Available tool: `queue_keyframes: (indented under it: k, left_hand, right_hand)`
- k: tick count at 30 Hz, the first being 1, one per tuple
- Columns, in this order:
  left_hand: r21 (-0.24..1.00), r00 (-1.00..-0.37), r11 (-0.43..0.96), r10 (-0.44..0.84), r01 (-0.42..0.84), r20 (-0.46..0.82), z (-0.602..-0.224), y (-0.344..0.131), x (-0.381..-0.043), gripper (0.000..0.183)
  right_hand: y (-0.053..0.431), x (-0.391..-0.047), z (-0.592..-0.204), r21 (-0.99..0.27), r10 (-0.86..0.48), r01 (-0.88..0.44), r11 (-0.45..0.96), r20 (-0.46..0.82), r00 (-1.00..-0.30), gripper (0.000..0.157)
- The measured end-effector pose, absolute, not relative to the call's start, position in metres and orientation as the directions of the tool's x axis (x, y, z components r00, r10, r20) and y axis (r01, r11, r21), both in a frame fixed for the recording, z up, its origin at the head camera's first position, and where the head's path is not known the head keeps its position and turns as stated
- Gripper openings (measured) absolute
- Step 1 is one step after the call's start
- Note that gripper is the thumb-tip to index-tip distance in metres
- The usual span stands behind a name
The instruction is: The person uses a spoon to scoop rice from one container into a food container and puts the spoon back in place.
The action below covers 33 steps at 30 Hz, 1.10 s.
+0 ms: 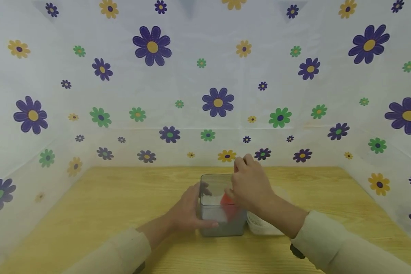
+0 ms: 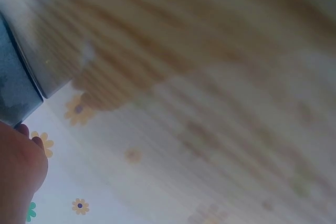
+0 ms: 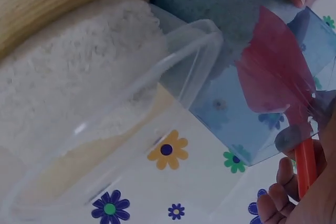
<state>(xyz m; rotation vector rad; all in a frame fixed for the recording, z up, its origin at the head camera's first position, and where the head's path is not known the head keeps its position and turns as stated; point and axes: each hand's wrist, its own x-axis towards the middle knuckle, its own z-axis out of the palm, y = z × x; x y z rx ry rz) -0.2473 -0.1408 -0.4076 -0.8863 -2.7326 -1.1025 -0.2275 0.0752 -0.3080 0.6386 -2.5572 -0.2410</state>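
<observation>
A clear bluish square container point(image 1: 223, 228) stands on the table with white grains inside. My left hand point(image 1: 185, 211) holds it from the left, the thumb across its front and the fingers on its far left side. My right hand point(image 1: 251, 184) is over the right side of its opening and grips the handle of a red scoop point(image 3: 275, 61). The scoop's blade is down inside the container, seen through the wall; it is slightly blurred in the head view. Only a corner of the container point(image 2: 16, 82) and part of the left hand appear in the left wrist view.
Right of the square container, and close to it, is a translucent plastic tub point(image 1: 262, 229) with rice point(image 3: 79, 61) in it, partly hidden by the right forearm. The wooden table point(image 1: 130, 190) is enclosed by a flower-printed white sheet point(image 1: 188, 83) at the back and sides.
</observation>
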Motion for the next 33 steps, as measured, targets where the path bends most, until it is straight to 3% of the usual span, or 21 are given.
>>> queue_keyframes:
  k: [7, 15, 23, 33]
  left_hand:
    - [0.618, -0.823, 0.565, 0.496, 0.547, 0.276, -0.405, -0.14, -0.246, 0.098]
    - [0.61, -0.815, 0.562, 0.507, 0.559, 0.281, -0.406, -0.139, -0.247, 0.098]
    - [0.596, -0.811, 0.568, 0.511, 0.567, 0.285, -0.408, -0.14, -0.247, 0.098]
    - [0.611, -0.827, 0.578, 0.495, 0.542, 0.266, -0.407, -0.139, -0.247, 0.098]
  right_hand:
    - [0.079, -0.23, -0.319, -0.029, -0.319, -0.353, 0.935, 0.368, -0.873, 0.04]
    - [0.077, -0.231, -0.319, 0.04, -0.361, -0.367, 0.929, 0.304, -0.882, 0.045]
    - [0.073, -0.232, -0.323, -0.147, -0.323, -0.378, 0.914, 0.301, -0.897, 0.036]
    - [0.072, -0.23, -0.324, -0.191, -0.322, -0.407, 0.893, 0.361, -0.875, 0.036]
